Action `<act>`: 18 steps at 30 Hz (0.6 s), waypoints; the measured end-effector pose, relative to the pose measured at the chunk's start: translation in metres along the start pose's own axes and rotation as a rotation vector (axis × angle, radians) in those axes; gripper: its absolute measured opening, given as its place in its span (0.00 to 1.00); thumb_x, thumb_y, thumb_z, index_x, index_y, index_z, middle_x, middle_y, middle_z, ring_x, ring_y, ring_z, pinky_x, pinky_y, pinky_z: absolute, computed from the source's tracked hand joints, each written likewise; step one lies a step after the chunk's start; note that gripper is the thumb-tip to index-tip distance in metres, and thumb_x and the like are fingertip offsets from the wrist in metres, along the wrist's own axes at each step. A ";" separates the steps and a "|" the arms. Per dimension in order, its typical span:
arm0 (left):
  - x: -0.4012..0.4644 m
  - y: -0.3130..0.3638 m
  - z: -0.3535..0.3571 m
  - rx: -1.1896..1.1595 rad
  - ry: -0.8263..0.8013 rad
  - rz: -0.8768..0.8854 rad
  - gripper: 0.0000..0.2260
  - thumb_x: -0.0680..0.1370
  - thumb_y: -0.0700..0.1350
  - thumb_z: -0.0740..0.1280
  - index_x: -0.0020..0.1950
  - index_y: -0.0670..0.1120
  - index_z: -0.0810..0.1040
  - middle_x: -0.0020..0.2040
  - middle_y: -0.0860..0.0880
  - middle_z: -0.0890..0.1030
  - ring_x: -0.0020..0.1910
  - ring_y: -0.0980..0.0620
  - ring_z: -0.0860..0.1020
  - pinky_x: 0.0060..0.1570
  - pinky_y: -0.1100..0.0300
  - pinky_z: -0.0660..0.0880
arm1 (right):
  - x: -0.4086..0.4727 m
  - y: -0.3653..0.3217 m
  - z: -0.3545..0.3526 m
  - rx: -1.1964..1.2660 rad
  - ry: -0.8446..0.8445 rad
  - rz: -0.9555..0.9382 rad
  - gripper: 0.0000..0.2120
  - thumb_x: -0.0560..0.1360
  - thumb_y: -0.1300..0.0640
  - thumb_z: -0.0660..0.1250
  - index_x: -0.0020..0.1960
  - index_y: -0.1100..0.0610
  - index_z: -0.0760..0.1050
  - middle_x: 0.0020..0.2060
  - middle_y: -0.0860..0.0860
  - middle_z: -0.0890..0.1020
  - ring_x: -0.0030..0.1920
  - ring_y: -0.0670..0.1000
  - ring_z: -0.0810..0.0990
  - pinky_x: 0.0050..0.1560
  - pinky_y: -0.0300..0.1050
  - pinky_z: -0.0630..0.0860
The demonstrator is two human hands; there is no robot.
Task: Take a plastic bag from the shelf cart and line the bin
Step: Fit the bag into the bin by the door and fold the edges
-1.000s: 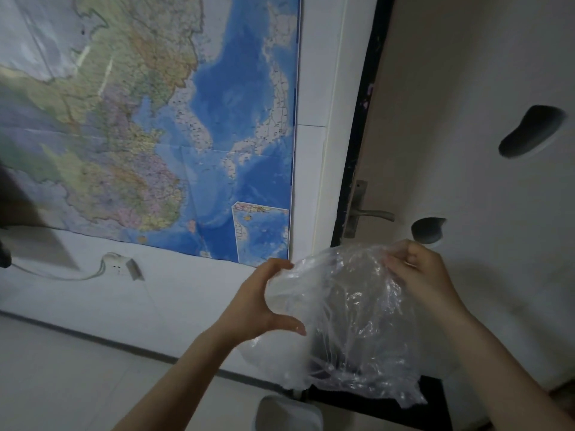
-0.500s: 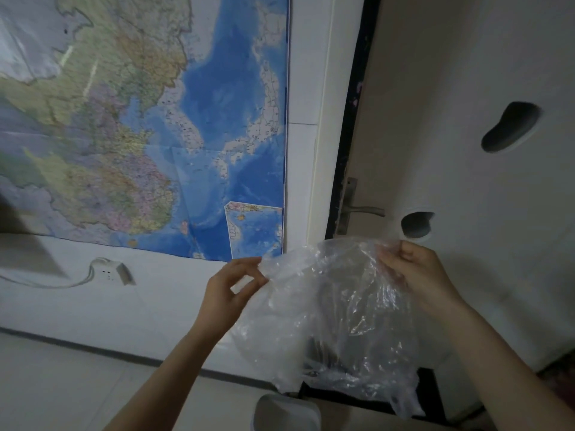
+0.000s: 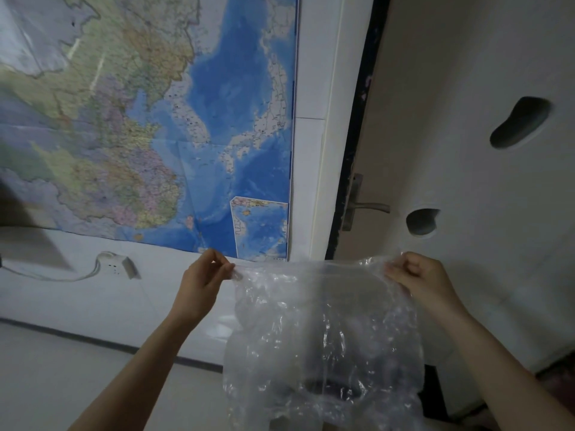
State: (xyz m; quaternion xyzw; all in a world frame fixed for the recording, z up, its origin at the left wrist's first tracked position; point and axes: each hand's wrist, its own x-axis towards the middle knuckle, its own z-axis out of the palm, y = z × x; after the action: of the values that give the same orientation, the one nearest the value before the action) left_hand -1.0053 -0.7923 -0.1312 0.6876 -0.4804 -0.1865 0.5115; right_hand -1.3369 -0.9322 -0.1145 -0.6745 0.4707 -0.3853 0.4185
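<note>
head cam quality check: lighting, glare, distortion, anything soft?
Head view: dim and flat, with a dark shadow at the left edge; small specular glints on the clear plastic bag; wide-angle bowing tilts the door frame; the map print looks soft; left hand and right hand are fairly sharp.

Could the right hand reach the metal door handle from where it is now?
Probably yes: the right hand sits just below the metal door handle with open air between, but it is pinching the clear plastic bag.
</note>
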 end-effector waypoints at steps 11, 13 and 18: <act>-0.001 0.023 0.016 0.091 -0.227 -0.045 0.20 0.70 0.55 0.71 0.61 0.56 0.73 0.63 0.57 0.74 0.62 0.56 0.70 0.61 0.56 0.65 | -0.002 -0.033 0.027 -0.129 -0.127 -0.086 0.06 0.68 0.57 0.73 0.36 0.50 0.78 0.35 0.46 0.83 0.36 0.42 0.81 0.38 0.32 0.77; -0.004 0.048 0.036 0.109 -0.359 0.019 0.28 0.65 0.61 0.72 0.64 0.61 0.70 0.64 0.60 0.70 0.63 0.59 0.67 0.62 0.57 0.62 | -0.004 -0.042 0.039 -0.114 -0.167 -0.124 0.05 0.67 0.57 0.74 0.37 0.51 0.78 0.35 0.46 0.83 0.35 0.41 0.81 0.37 0.28 0.76; 0.003 0.087 0.080 0.067 -0.466 0.087 0.21 0.69 0.53 0.73 0.60 0.52 0.76 0.53 0.55 0.80 0.52 0.59 0.76 0.53 0.62 0.69 | -0.006 -0.058 0.052 -0.055 -0.195 -0.185 0.05 0.66 0.56 0.75 0.39 0.52 0.79 0.36 0.50 0.84 0.37 0.45 0.82 0.38 0.33 0.78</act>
State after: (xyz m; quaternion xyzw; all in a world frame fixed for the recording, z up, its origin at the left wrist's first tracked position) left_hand -1.1050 -0.8380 -0.0866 0.6212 -0.6208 -0.3016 0.3712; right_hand -1.2726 -0.9042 -0.0802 -0.7604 0.3739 -0.3419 0.4063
